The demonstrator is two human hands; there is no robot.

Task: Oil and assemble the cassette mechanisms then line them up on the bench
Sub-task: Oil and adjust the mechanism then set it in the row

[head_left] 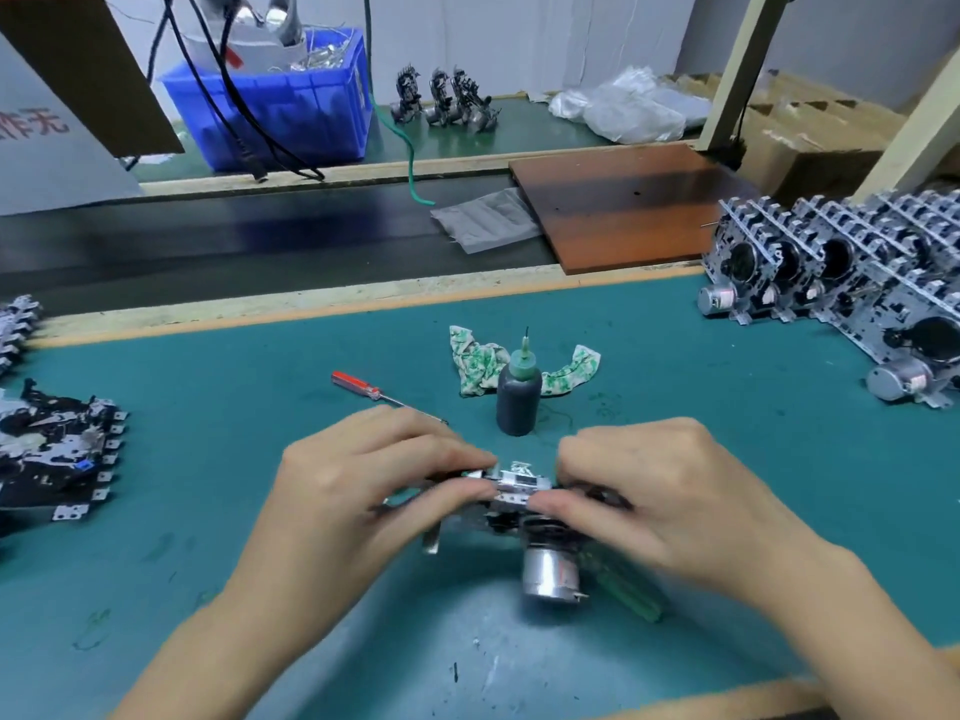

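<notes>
The left hand [363, 475] and the right hand [649, 491] both gripped a small silver-and-black metal cassette mechanism [514, 504] with a cylindrical silver motor, fingers curled round its top edge from either side, holding it just above the teal bench mat [234, 387] at 6 o'clock. A dark plastic oil bottle with a green needle tip [518, 394] stood upright at 12 o'clock of the mechanism, touching a crumpled green-and-white cloth [480, 363], with a red-handled screwdriver [371, 389] lying at 11 o'clock. Rows of assembled mechanisms [831, 267] stood at 2 o'clock, and a stack of flat black-and-silver mechanism plates [57, 454] lay at 9 o'clock.
</notes>
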